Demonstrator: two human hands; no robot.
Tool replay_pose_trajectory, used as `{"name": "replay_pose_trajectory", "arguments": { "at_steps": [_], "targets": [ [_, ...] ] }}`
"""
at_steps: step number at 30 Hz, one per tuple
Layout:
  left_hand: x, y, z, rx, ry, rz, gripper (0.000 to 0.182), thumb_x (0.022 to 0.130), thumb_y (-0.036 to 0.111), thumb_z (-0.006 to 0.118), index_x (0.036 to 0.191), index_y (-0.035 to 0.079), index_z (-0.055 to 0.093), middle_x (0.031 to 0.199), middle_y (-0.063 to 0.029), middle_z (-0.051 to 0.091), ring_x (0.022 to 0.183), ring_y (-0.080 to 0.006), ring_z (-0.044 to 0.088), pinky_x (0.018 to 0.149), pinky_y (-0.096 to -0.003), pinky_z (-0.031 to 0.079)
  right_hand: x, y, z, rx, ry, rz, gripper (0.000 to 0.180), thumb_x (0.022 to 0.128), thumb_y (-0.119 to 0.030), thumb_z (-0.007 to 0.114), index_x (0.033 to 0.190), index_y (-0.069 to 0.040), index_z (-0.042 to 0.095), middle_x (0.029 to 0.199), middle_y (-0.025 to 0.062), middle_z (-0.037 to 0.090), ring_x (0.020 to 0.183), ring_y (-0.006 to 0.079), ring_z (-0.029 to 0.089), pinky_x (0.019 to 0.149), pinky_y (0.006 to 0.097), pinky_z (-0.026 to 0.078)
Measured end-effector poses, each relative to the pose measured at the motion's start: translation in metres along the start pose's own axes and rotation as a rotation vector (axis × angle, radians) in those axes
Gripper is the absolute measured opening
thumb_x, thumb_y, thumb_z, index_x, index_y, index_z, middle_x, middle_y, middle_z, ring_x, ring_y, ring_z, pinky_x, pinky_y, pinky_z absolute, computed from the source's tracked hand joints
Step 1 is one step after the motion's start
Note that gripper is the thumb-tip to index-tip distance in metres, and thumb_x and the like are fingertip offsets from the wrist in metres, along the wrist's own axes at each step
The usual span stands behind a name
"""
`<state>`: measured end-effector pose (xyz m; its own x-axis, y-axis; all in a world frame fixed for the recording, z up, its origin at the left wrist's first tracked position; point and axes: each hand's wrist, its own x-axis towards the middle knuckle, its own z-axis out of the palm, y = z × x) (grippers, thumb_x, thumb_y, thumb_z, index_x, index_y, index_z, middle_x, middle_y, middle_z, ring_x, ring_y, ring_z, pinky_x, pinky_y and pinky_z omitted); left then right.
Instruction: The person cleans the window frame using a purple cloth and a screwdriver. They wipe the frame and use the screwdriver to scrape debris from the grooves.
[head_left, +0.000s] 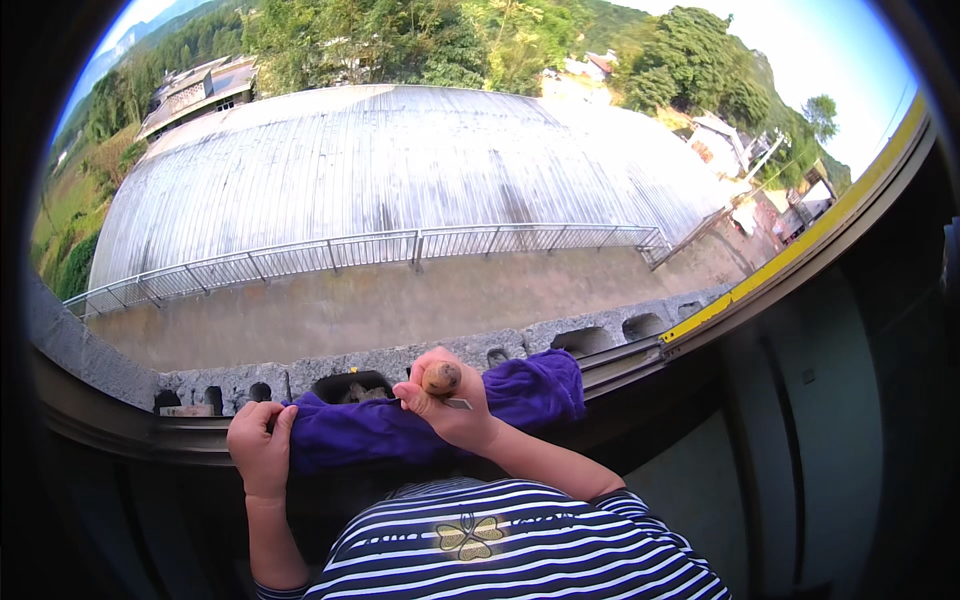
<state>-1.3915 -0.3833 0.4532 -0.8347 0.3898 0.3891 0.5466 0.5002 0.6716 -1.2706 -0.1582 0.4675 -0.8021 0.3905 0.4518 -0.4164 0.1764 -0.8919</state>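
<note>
A purple cloth (360, 431) lies draped along the window's metal track in front of me. My left hand (257, 442) pinches the cloth's left end between thumb and fingers. My right hand (454, 412) is closed around a tool with a rounded wooden handle (441, 377), whose butt end points up at me. A small piece of flat grey metal (458, 403) shows beside the handle, under the hand. The tool's lower end is hidden by the hand, so its exact kind cannot be told. The right hand is over the middle of the cloth.
Hollow concrete blocks (450, 351) line the outer sill. The window track (191, 431) runs left, and a yellow-edged frame (787, 251) rises at right. Beyond a concrete strip (300, 319) stand a metal railing (375, 250) and a large corrugated roof (337, 165).
</note>
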Motion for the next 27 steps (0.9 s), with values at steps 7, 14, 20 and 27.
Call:
{"name": "replay_pose_trajectory", "arguments": {
  "at_steps": [7,14,20,27],
  "targets": [
    [0.002,-0.042,-0.077,0.227,-0.232,0.123,0.062,0.054,0.043,0.082,0.099,0.004,0.063,0.093,-0.0099,0.059,0.086,-0.0291,0.057,0.076,-0.0379,0.048,0.021,-0.009,0.068,-0.187,-0.076,-0.112,0.02,0.08,-0.003,0.075,0.081,-0.003,0.055,0.077,0.0059,0.054,0.062,0.0151,0.049,0.058,0.0266,0.042],
    [0.001,-0.068,-0.096,0.128,-0.373,0.174,0.037,0.062,0.012,0.08,0.096,0.007,0.066,0.09,-0.0094,0.06,0.083,-0.0282,0.06,0.073,-0.0378,0.049,0.026,-0.026,0.093,-0.243,0.029,-0.063,0.017,0.082,-0.002,0.072,0.087,-0.003,0.056,0.076,0.0033,0.055,0.063,0.0092,0.048,0.058,0.0221,0.042],
    [0.01,-0.101,-0.095,-0.347,-0.041,-0.054,0.012,0.081,-0.004,0.064,0.093,-0.003,0.065,0.079,-0.0097,0.064,0.074,-0.0178,0.06,0.07,-0.0269,0.046,0.013,-0.036,0.109,-0.071,0.12,-0.053,0.017,0.084,-0.002,0.071,0.085,-0.004,0.055,0.076,0.0002,0.053,0.062,0.0064,0.049,0.057,0.0205,0.042],
    [0.014,-0.13,-0.091,0.073,0.171,-0.164,0.01,0.081,0.001,0.065,0.091,0.001,0.065,0.085,-0.0107,0.061,0.075,-0.026,0.061,0.069,-0.0315,0.049,0.01,-0.033,0.129,0.205,0.119,-0.148,0.016,0.087,0.002,0.065,0.09,-0.002,0.049,0.076,0.0047,0.055,0.064,0.0128,0.059,0.061,0.0255,0.051]
  ]
}}
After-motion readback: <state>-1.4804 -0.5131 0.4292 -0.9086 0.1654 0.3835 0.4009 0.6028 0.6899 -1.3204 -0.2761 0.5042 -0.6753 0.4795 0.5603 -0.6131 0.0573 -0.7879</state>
